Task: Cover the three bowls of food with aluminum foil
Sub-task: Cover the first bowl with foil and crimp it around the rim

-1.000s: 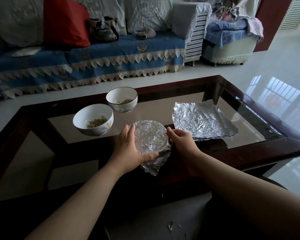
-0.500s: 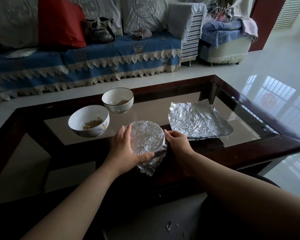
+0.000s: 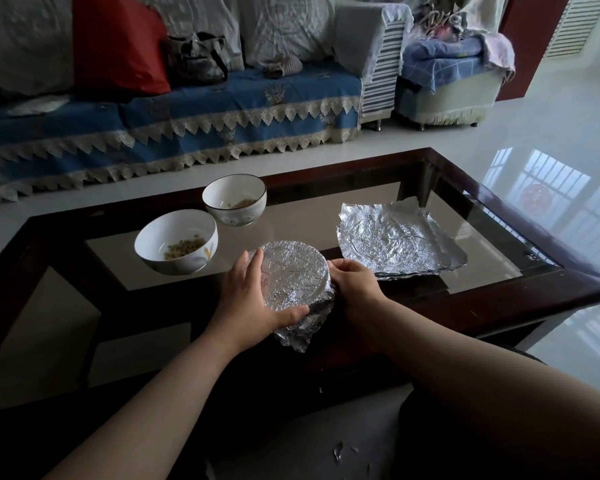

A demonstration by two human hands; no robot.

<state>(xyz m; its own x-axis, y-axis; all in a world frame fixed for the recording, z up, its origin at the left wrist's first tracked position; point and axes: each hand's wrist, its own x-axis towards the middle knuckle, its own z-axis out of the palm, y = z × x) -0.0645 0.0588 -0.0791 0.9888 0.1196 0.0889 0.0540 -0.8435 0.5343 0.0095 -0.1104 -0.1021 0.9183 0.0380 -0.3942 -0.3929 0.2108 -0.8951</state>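
A foil-covered bowl (image 3: 293, 273) stands near the front edge of the glass coffee table (image 3: 499, 292). My left hand (image 3: 248, 299) cups its left side, thumb curled along the near rim over the foil. My right hand (image 3: 352, 282) grips the right side, fingers curled on the foil skirt. Two uncovered white bowls hold a little food: one (image 3: 175, 249) to the left, another (image 3: 234, 199) behind it. A stack of crinkled foil sheets (image 3: 395, 242) lies flat to the right.
The table has a dark wooden frame around the glass. Beyond it is a sofa with a blue cover (image 3: 174, 116), a red cushion (image 3: 116, 46) and a bag (image 3: 194, 57). Small foil scraps (image 3: 338, 453) lie near my lap. Glossy white floor lies to the right.
Both hands stay on the covered bowl, pressing the foil down its sides. The bowl seems to have turned slightly; the view shifted a little.
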